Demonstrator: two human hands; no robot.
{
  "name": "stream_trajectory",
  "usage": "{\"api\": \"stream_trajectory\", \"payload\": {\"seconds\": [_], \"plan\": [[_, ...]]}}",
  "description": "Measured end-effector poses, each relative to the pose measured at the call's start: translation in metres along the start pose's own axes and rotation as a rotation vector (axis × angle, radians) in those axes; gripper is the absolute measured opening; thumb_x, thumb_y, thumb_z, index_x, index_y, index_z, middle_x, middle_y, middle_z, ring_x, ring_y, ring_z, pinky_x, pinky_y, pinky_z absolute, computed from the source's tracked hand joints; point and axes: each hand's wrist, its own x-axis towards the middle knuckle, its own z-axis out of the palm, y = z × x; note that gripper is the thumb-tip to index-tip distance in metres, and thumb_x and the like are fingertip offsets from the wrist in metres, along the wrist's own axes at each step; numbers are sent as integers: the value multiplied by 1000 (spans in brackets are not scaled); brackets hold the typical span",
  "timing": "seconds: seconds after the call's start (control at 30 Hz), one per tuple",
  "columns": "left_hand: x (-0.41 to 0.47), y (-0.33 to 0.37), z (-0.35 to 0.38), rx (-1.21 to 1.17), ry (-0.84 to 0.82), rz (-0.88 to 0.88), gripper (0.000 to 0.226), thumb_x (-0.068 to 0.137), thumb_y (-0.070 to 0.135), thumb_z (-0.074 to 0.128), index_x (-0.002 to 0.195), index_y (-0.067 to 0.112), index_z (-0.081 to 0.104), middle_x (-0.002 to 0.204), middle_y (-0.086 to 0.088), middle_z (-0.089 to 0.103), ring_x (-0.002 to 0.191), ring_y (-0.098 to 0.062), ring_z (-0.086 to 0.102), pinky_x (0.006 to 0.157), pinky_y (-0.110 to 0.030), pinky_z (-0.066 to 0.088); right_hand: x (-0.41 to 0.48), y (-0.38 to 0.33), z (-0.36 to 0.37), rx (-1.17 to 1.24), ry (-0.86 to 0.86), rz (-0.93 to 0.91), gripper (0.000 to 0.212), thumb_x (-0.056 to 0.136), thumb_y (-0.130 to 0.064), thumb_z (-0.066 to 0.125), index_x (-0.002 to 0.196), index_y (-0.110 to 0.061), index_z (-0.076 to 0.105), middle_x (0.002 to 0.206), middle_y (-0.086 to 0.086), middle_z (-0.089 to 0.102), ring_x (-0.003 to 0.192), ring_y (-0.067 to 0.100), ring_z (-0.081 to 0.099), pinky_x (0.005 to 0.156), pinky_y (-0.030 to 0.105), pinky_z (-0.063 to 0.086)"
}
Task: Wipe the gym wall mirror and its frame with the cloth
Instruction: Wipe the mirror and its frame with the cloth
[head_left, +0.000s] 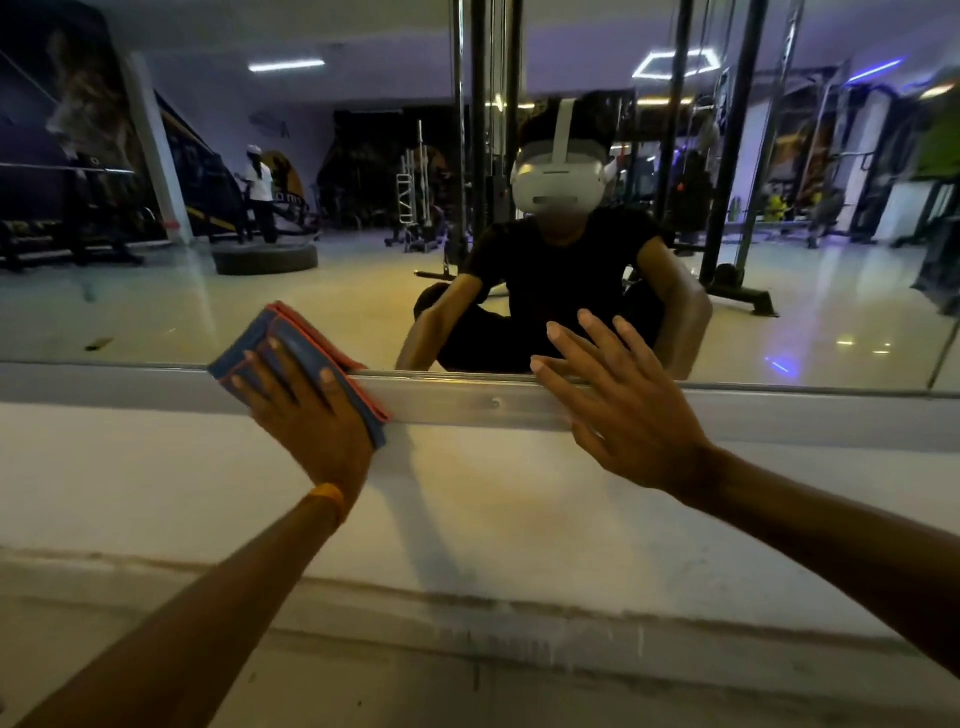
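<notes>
Head view, nearest first: what's there?

— Two bare forearms reaching in, the left with an orange wristband. Beyond them is a pale wall below the mirror.

And the hands?

— The left hand lies flat on the cloth, fingers straight and spread, pressing it rather than gripping it. The right hand holds nothing. Its fingers are straight and splayed, the palm is at the frame and the fingertips reach over the bottom edge of the mirror. It looks braced there, though I can't be sure it is actually touching.

Where exactly is the cloth?

— Folded, blue with an orange edge, straddling the frame's top edge. Its lower part is on the rail and its upper part on the glass.

So which step is this?

— Wiping the bottom rail and the lowest strip of glass, I'd say. Whether the glass above is done, I can't tell.

What does the next move need?

— Probably a flat, steady slide along the rail, keeping the cloth over both rail and glass. Going rightward, a screw sits between the hands and could snag the cloth, and the right hand would have to move aside.

And farthest off?

— The mirror shows the crouching person and gym machines behind them.
</notes>
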Motion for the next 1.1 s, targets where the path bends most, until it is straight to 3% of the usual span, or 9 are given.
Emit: {"api": "stream_trajectory", "payload": {"seconds": [0.13, 0.23, 0.3, 0.47, 0.63, 0.73, 0.9, 1.0, 1.1], "plan": [[-68, 46, 13, -53, -171, 163, 66, 111, 46, 21, 165, 11, 9, 173, -14, -2, 160, -35, -7, 128, -51, -5, 21, -24, -1, -2, -5, -112, 58, 102, -39, 48, 156, -20, 42, 167, 16, 28, 157, 39, 16, 125, 62, 15], [-45, 32, 15, -92, -122, 87, 67, 110, 50, 17, 165, 11, 11, 173, -15, 2, 159, -34, -8, 128, -55, -1, 34, -36, 4, 5, -7, -122, 58, 102, -38, 45, 157, -20, 41, 167, 16, 28, 157, 38, 17, 127, 59, 11], [-5, -2, 6, -57, -45, 1, 66, 110, 45, 20, 164, 8, 15, 172, -19, 8, 158, -40, -1, 128, -53, -2, 39, -39, 6, 11, -29, -118, 59, 103, -39, 45, 158, -20, 39, 168, 16, 26, 158, 37, 15, 127, 59, 11], [58, -88, -20, 24, 40, 22, 59, 113, 30, 32, 162, 1, 20, 169, -26, 14, 155, -51, 8, 122, -25, -19, 59, -57, 7, 16, 3, -185, 57, 101, -40, 50, 153, -18, 47, 165, 17, 32, 155, 38, 23, 125, 61, 19], [-3, -24, -12, -59, -124, 103, 64, 111, 44, 20, 165, 10, 8, 172, -17, 0, 159, -40, -3, 128, -50, -6, 73, -60, 12, -23, -8, -207, 60, 102, -42, 46, 157, -22, 40, 167, 16, 27, 156, 38, 19, 126, 59, 19], [-32, 1, -5, -94, -198, 212, 66, 110, 53, 16, 165, 19, 2, 172, -10, -7, 159, -33, -9, 127, -45, -12, 70, -61, 11, -26, 8, -190, 60, 101, -41, 47, 157, -21, 40, 166, 18, 29, 155, 39, 23, 125, 57, 18], [51, -69, -14, 35, -1, 25, 63, 111, 41, 23, 162, 4, 21, 169, -24, 16, 155, -50, 8, 126, -47, -3, 71, -65, 10, -31, -39, -163, 61, 103, -41, 48, 160, -22, 36, 168, 17, 24, 157, 38, 17, 125, 59, 19], [86, -111, -29, 56, 10, -14, 61, 112, 37, 25, 162, 3, 21, 168, -25, 16, 154, -53, 9, 124, -34, -14, 82, -76, 10, -35, -42, -172, 63, 101, -41, 53, 159, -22, 37, 167, 17, 27, 156, 38, 20, 125, 58, 21], [68, -94, -30, 19, -53, -55, 62, 112, 37, 25, 163, 5, 16, 170, -24, 10, 156, -50, 4, 126, -52, -1, 84, -79, 12, -27, -31, -164, 61, 103, -41, 51, 159, -23, 37, 167, 17, 27, 156, 38, 20, 125, 57, 20]]}}
